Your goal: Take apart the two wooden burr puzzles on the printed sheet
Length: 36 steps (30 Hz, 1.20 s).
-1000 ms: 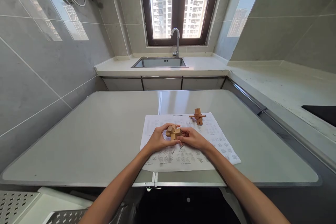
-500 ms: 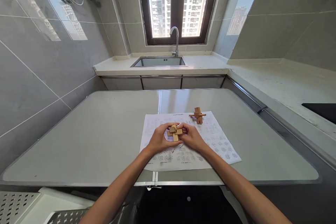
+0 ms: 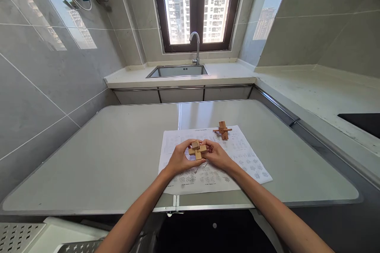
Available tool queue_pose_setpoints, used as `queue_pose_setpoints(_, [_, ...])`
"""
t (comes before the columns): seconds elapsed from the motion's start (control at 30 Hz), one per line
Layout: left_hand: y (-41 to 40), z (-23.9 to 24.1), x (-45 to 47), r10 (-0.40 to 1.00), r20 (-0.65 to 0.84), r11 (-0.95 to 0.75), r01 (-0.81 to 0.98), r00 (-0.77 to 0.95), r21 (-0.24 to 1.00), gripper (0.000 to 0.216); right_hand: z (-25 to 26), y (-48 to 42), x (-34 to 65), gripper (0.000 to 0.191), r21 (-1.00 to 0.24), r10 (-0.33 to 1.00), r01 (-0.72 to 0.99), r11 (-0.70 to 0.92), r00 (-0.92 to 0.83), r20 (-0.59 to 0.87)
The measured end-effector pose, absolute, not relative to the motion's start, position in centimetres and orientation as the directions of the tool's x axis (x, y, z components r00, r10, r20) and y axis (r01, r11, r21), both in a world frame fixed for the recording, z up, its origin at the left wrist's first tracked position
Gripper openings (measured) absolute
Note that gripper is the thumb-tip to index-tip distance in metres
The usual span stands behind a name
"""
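Between my two hands is a light wooden burr puzzle (image 3: pixel 198 151) made of interlocking blocks. My left hand (image 3: pixel 180 159) curves around its left side, with the thumb along the near edge and the fingers at the far edge. From the right, the fingers of my right hand (image 3: pixel 216 154) pinch the puzzle; some fingertips are hidden behind the blocks. Both hands are over a printed paper sheet (image 3: pixel 249 162) covered with small diagrams. A darker brown wooden puzzle (image 3: pixel 223 130) with crossing bars rests on the sheet's far right part, apart from my hands.
The sheet lies on a pale folding table (image 3: pixel 118 154) with a metal seam. Beyond it are a counter with a sink (image 3: pixel 178 72) and a faucet (image 3: pixel 197 47). A white perforated rack (image 3: pixel 26 233) stands low at the left; a counter (image 3: pixel 320 91) runs along the right.
The camera view has shifted slightly. The top block of the puzzle sits a little higher and more apart from the others; both hands keep nearly the same hold.
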<state>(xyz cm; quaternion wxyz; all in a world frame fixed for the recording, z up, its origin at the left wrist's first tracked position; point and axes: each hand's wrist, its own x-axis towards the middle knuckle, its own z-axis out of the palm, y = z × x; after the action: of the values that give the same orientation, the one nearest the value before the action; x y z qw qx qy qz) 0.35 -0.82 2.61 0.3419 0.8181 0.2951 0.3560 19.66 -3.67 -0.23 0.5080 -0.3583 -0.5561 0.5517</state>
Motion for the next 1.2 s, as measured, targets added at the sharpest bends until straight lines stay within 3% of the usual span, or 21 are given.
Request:
queue_pose_setpoints(0.23, [-0.7,2.2,0.5,0.723,0.429,-0.620,0.234,0.542,0.749,0.058,-0.4,-3.6,19.3,0.022,-0.966,0.963,-0.162,0.199,-0.151,0.223])
queue_pose_setpoints(0.43, [-0.6,2.3,0.6,0.749,0.385,-0.592,0.283,0.539,0.755,0.057,-0.6,-3.5,19.5,0.021,-0.965,0.961,-0.177,0.193,-0.166,0.223])
queue_pose_setpoints(0.73, [-0.5,2.4,0.4,0.770,0.321,-0.502,0.212,0.552,0.839,0.063,-0.9,-3.2,19.8,0.028,-0.969,0.955,-0.234,0.075,-0.264,0.138])
queue_pose_setpoints(0.87, [-0.4,2.4,0.5,0.798,0.290,-0.436,0.175,0.528,0.883,0.065,-0.8,-3.2,20.2,0.037,-0.947,0.938,-0.319,-0.050,-0.340,0.065])
queue_pose_setpoints(1.07, [-0.2,2.3,0.3,0.761,0.343,-0.490,0.141,0.550,0.860,0.060,-0.1,-3.3,20.5,0.046,-0.859,0.906,-0.470,-0.201,-0.422,0.019])
queue_pose_setpoints(1.2, [-0.5,2.6,0.3,0.718,0.335,-0.502,0.121,0.610,0.856,0.064,0.4,-3.6,20.5,0.055,-0.882,0.850,-0.420,-0.214,-0.525,0.044])
